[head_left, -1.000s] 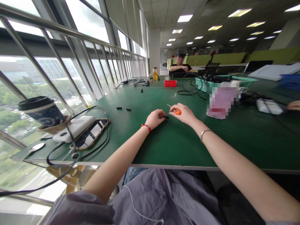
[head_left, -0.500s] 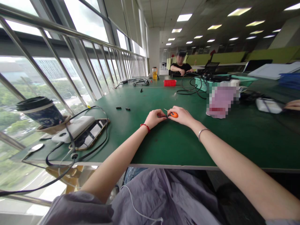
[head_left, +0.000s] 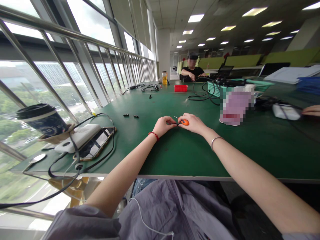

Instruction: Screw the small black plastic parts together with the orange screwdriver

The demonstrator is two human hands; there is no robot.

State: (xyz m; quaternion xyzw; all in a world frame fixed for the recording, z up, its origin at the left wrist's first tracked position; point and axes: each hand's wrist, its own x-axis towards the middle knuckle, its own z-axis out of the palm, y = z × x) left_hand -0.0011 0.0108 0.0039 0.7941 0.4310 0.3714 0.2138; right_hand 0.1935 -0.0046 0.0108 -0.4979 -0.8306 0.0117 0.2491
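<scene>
A small black part (head_left: 175,124) is pinched between the fingertips of the left hand (head_left: 163,126), which is rested on the green counter (head_left: 180,153) a little beyond the middle of the near edge. The grip of the left hand is pressed together on that part, most of which is hidden by the fingers. A small tool with an orange handle (head_left: 185,122) is held in the right hand (head_left: 193,124), just to the right of the left hand; the grip is closed around the handle, and a thin pale tip is seen sticking out above it, towards the far left. The tool and the black part are met between the two hands, though whether they touch cannot be told.

A red cord is worn on the left wrist and a silver bangle on the right wrist. Two more small black parts (head_left: 131,115) are laid on the counter, well apart from the hands, to the far left. At the near left a lidded paper cup (head_left: 41,120), a white power bank (head_left: 80,136) and a phone (head_left: 96,144) are gathered among black cables. A red tray (head_left: 181,88) and a jar of yellow liquid (head_left: 164,78) are placed at the far end, where another person (head_left: 192,70) is seated. A pink pixelated packet (head_left: 236,107) is stood to the right.
</scene>
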